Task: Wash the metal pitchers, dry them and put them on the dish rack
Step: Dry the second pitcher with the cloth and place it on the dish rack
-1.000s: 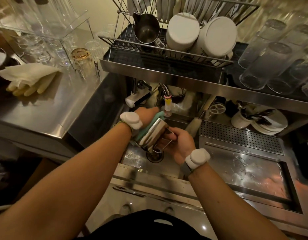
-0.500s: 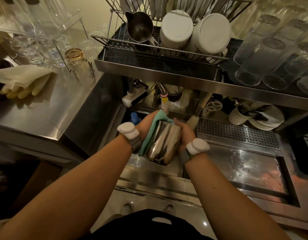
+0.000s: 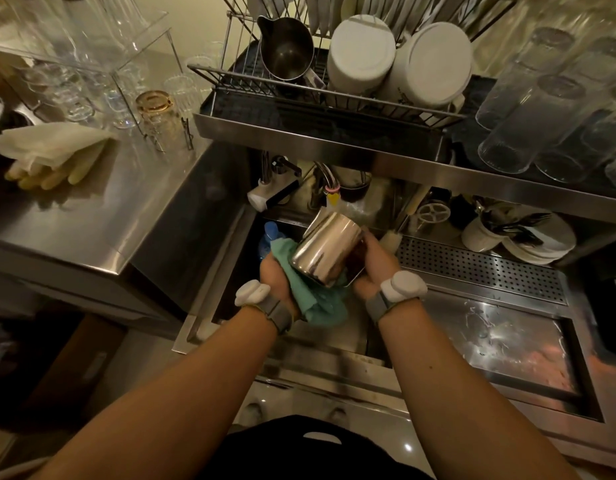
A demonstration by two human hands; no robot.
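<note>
- Lifting higher since a moment ago, tilting spout-away above the sink (image 3: 230, 258): the metal pitcher (image 3: 329, 251).
- Cupping its side through the green cloth (image 3: 299, 292): left hand (image 3: 277, 275), fingers curled.
- Closing around the opposite wall: right hand (image 3: 375, 263).
- Probably feeling light, rigid, slick while wet; gripping through cloth or by the handle seeming safest.
- Already sitting on the dish rack (image 3: 320, 95): second pitcher (image 3: 285, 48).

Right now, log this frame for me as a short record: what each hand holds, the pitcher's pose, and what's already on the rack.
left hand: holds green cloth against the pitcher
right hand: grips metal pitcher from its right side
pitcher pose: tilted, spout up and away, base toward the camera, above the sink
dish rack: a second metal pitcher and two white bowls
counter at left: pale rubber gloves
task stage: drying, not yet racked
</note>
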